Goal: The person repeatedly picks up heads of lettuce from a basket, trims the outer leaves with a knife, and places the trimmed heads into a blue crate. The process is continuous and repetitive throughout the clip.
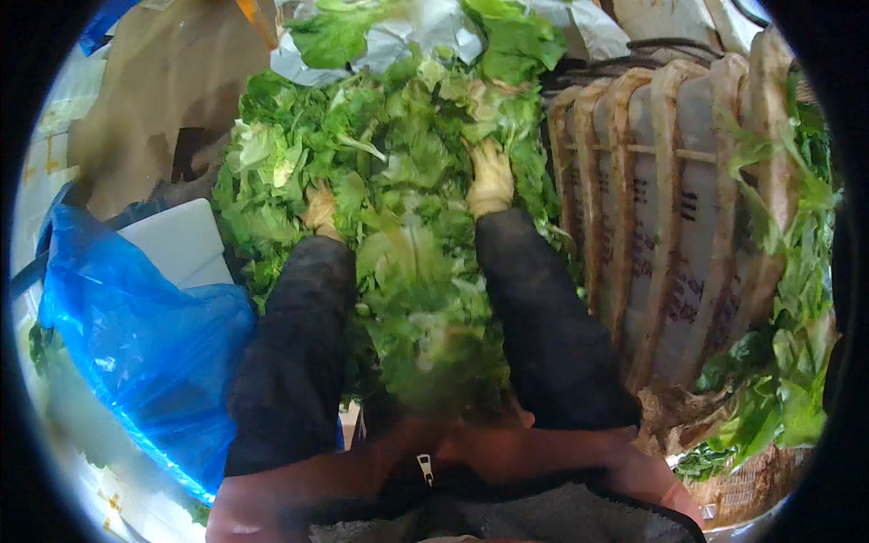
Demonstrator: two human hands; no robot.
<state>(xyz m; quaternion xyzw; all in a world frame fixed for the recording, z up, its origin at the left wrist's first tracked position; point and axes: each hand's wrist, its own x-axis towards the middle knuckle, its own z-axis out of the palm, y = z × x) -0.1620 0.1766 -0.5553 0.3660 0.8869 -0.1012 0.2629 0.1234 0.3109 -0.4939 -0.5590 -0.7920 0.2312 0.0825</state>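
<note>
A large heap of loose green lettuce leaves [407, 251] lies before me, reaching back from my body. My left hand [320, 209], in a yellowish glove, is sunk into the left side of the heap. On the right side, my right hand [491, 180], gloved alike, reaches forward among the leaves with its back upward. Leaves cover the fingertips of both hands, so a grip on any leaf cannot be made out. Dark sleeves cover both forearms. Behind the heap, a few broad leaves [519, 44] lie over white plastic sheeting [404, 41].
A ribbed, brown-stained crate [669, 190] bearing writing stands close on the right. More leafy greens [804, 339] lie beyond it, with a woven basket [753, 478] lower down. At left are a blue plastic bag [149, 326], a white foam box [180, 241] and brown cardboard [156, 81].
</note>
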